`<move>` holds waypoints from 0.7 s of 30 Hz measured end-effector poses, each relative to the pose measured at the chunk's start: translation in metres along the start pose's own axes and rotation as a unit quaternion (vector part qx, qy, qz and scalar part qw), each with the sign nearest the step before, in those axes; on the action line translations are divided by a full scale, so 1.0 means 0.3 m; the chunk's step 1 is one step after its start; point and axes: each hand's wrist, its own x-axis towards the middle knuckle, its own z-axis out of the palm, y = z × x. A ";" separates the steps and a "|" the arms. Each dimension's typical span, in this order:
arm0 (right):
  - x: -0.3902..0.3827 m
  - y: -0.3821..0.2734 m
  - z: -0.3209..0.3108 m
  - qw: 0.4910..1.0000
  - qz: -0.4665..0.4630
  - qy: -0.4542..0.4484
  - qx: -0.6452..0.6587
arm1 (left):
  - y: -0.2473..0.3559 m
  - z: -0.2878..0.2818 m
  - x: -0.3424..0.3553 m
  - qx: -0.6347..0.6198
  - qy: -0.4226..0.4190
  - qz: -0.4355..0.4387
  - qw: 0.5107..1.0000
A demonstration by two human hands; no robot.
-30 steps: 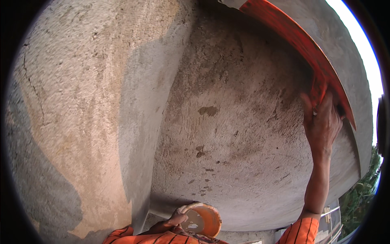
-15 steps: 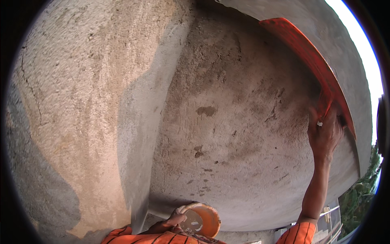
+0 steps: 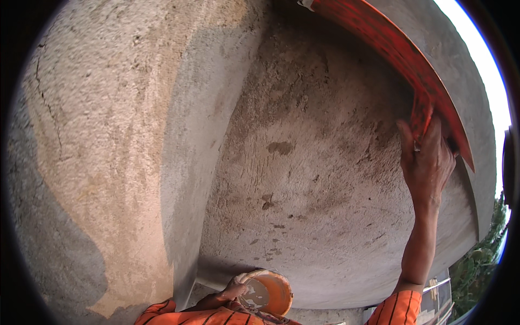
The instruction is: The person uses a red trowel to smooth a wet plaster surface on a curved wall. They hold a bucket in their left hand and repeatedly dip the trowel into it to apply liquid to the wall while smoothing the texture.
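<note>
My right hand (image 3: 428, 162) reaches up at the right, its fingers wrapped round the handle of a long red plastering float (image 3: 392, 49). The float lies along the edge where the rough wall meets a smoother grey band, its far tip up at the top of the view. Low in the middle, my left hand (image 3: 234, 287) grips the rim of an orange bucket (image 3: 283, 298) close to my body. Some greyish wet material shows inside the bucket. The wall (image 3: 303, 200) in front is rough plaster with several dark damp patches.
A second wall face (image 3: 119, 162) stands at the left, partly sunlit, with a crack near its far left. The grey band (image 3: 471, 103) curves along the right edge. Green plants (image 3: 476, 276) and pale rails (image 3: 441, 284) show at the lower right.
My right hand has moved the float up and to the left along the edge. My left hand still holds the bucket in nearly the same place.
</note>
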 end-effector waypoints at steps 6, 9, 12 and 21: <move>-0.047 0.053 -0.019 0.998 0.024 -0.054 -0.017 | 0.005 -0.003 -0.006 -0.007 -0.006 -0.049 0.999; -0.158 0.090 -0.079 0.989 0.068 -0.121 0.042 | -0.034 -0.005 0.017 -0.001 -0.002 -0.041 0.999; -0.281 0.032 -0.213 0.955 0.053 -0.253 0.147 | -0.055 -0.009 0.011 0.000 0.023 0.004 1.000; -1.135 -0.322 -0.236 0.409 -0.092 -0.885 0.203 | 0.080 0.016 -0.040 0.053 0.007 -0.040 0.998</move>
